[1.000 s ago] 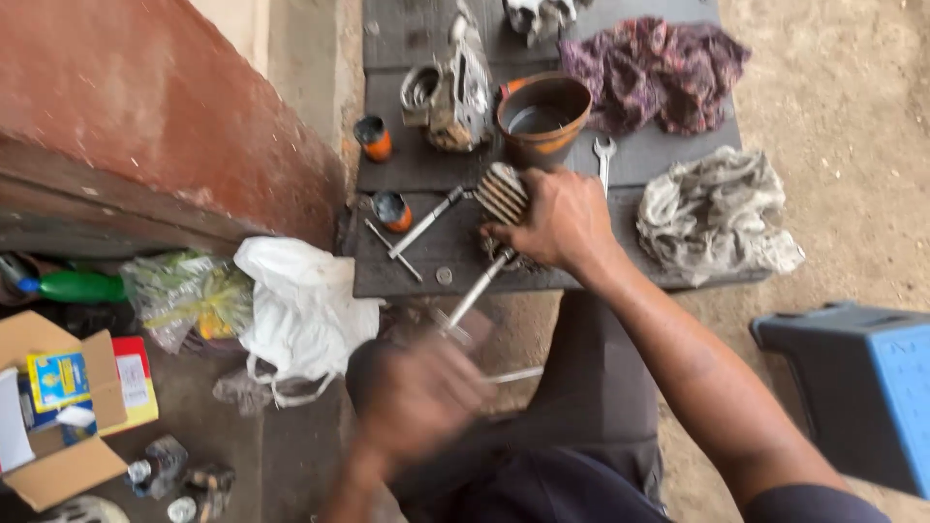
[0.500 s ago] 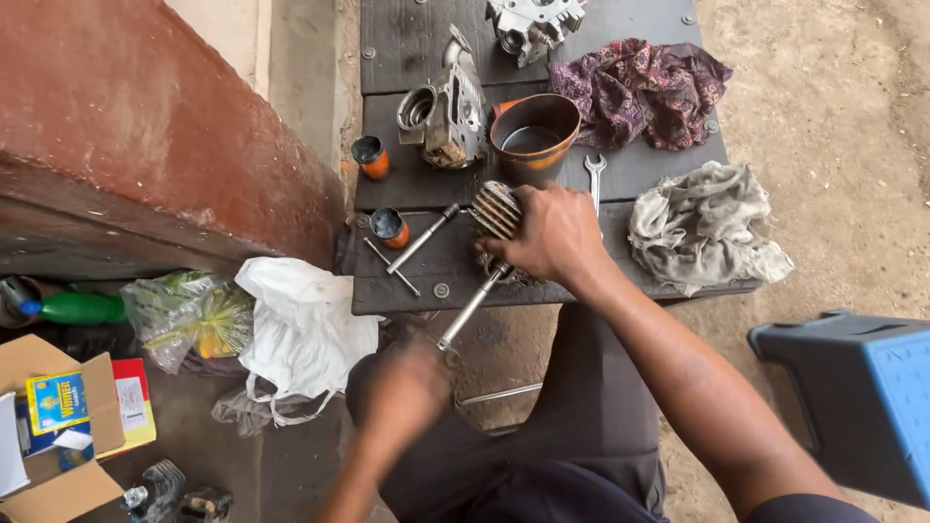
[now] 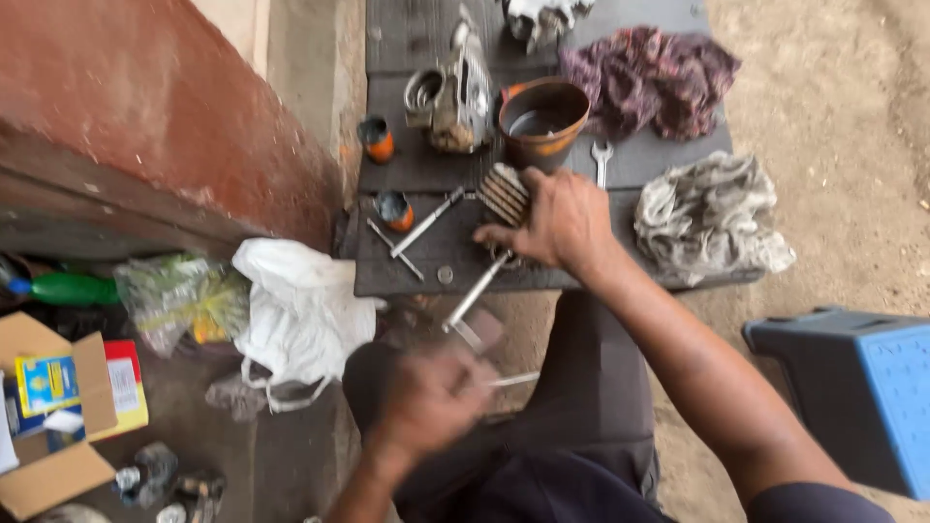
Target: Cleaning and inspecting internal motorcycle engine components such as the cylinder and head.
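Finned cylinder (image 3: 503, 193) under gripping right hand (image 3: 552, 221), rod (image 3: 475, 295) slanting toward blurred left hand (image 3: 426, 397)

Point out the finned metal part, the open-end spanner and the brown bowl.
finned metal part (image 3: 503, 192), head view, on its ribbed fins.
open-end spanner (image 3: 603, 155), head view, on its open jaw end.
brown bowl (image 3: 567, 121), head view, on its right rim.

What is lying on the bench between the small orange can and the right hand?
In the head view, a T-handle wrench lies on the bench between the small orange can and the right hand, which rests on a finned metal part.
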